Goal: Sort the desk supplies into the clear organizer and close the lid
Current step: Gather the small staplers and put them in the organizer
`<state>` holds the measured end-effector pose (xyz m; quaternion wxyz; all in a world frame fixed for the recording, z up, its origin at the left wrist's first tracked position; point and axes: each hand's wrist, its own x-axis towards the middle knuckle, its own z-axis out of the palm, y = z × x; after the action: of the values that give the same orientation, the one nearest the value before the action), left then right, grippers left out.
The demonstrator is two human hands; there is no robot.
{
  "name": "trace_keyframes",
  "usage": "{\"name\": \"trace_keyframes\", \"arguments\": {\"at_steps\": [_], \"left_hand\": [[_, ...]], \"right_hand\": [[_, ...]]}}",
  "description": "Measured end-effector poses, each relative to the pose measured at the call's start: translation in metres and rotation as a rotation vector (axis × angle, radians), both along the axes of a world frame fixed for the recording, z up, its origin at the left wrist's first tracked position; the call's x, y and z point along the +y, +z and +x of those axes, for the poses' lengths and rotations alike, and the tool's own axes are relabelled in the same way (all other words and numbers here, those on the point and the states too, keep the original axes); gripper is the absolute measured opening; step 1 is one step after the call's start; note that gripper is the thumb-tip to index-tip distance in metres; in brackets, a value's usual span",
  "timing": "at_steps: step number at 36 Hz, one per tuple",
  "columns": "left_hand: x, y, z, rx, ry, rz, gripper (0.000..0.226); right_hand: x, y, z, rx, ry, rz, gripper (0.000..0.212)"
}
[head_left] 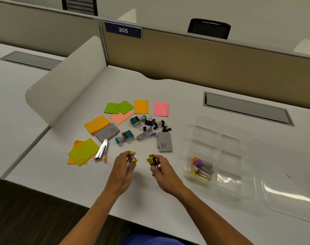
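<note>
Left hand and right hand each pinch a yellow-handled metal staple remover; either may slip or miss the clear plastic organizer at right.

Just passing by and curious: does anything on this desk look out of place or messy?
Mostly loose clutter: sticky notes overlap askew, and binder clips lie in a tangled heap. In the organizer, only one compartment is filled, with capped tubes. Nothing looks spilled or broken.

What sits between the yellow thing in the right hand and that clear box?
Nothing visible. The yellow-handled staple remover in the right hand has only bare desk between it and the clear organizer, whose lid lies open.
</note>
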<state>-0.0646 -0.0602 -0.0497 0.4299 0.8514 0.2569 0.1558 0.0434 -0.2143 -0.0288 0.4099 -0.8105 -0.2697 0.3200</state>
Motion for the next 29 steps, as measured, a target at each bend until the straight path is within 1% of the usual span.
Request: {"name": "trace_keyframes", "arguments": {"at_steps": [5,9,14,18,22,29], "left_hand": [[-0.021,0.01,0.012,-0.023,-0.011,-0.097,0.027],[-0.037,0.017,0.023,-0.007,-0.042,-0.148,0.028],[-0.056,0.02,0.039,0.006,-0.105,-0.163,0.029],[-0.069,0.024,0.051,0.004,-0.146,-0.153,0.03],[-0.078,0.028,0.059,-0.01,-0.173,-0.161,0.032],[-0.094,0.031,0.07,-0.009,-0.221,-0.175,0.032]], "right_hand": [[-0.022,0.012,0.001,0.031,-0.064,0.084,0.038],[-0.036,0.018,0.009,0.054,-0.15,0.138,0.036],[-0.052,0.024,0.015,0.055,-0.289,0.145,0.037],[-0.063,0.024,0.018,0.098,-0.43,0.146,0.034],[-0.076,0.023,0.019,0.12,-0.481,0.15,0.025],[-0.092,0.032,0.021,0.192,-0.502,0.111,0.023]]}}
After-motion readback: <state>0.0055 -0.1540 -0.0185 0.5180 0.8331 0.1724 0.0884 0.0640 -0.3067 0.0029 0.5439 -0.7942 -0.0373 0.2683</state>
